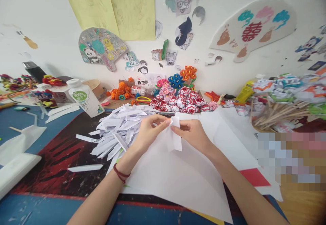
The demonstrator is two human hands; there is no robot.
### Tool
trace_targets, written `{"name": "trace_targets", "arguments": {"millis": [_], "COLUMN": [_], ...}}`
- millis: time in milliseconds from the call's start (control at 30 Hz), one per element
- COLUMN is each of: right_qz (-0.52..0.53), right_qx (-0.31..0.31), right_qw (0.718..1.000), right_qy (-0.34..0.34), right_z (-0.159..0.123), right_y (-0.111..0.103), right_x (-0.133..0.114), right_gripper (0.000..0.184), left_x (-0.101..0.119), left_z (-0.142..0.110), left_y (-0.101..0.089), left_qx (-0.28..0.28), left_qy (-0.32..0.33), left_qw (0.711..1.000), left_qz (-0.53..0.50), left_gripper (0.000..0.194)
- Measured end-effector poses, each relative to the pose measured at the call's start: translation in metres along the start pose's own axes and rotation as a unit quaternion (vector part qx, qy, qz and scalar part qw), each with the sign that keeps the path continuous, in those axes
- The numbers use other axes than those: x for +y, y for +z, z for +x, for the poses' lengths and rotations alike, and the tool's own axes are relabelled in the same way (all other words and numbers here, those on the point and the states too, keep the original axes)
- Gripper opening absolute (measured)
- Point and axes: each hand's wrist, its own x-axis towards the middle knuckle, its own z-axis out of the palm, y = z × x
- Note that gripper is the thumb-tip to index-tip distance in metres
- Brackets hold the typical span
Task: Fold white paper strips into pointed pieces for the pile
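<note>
Between my two hands is a narrow strip of white paper (176, 140), held upright by its top end. My left hand (152, 128) pinches its left edge between thumb and fingers. On the other side, my right hand (192, 131) grips the strip with thumb and bent fingers. Large white paper sheets (175, 187) lie beneath both hands. Just left of my left hand is a heap of folded white paper strips (112, 126), with a loose folded strip (85, 168) apart from it on the dark mat.
A white bottle (85, 97) stands behind the heap at left. Red-and-white paper flowers (182, 101) line the wall side. Wooden sticks with paper flowers (282, 111) crowd the right. A red paper piece (255, 177) lies by my right forearm. A white object (17, 174) is at the left.
</note>
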Motion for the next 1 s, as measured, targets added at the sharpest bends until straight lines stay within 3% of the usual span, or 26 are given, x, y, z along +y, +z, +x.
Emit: {"name": "trace_targets", "arguments": {"millis": [200,633,1000], "right_qz": [-0.027,0.076,0.101], "right_qx": [-0.009,-0.065,-0.071], "right_qw": [1.000,0.994,0.991], "right_qy": [-0.002,0.047,0.052], "right_z": [-0.0008,-0.0012,-0.0019], "right_y": [-0.0002,-0.0025,-0.0007], "right_x": [-0.0020,-0.0042,-0.0028], "right_gripper": [0.022,0.018,0.022], "left_x": [0.0016,0.0006,0.0046], "left_z": [-0.0027,-0.0021,-0.0048], "left_y": [0.0002,-0.0050,0.0001], "left_qx": [0.018,-0.017,0.012], "left_qy": [0.026,0.010,-0.002], "left_qw": [0.997,1.000,1.000], "left_qz": [0.072,0.013,0.018], "left_gripper": [0.028,0.025,0.028]}}
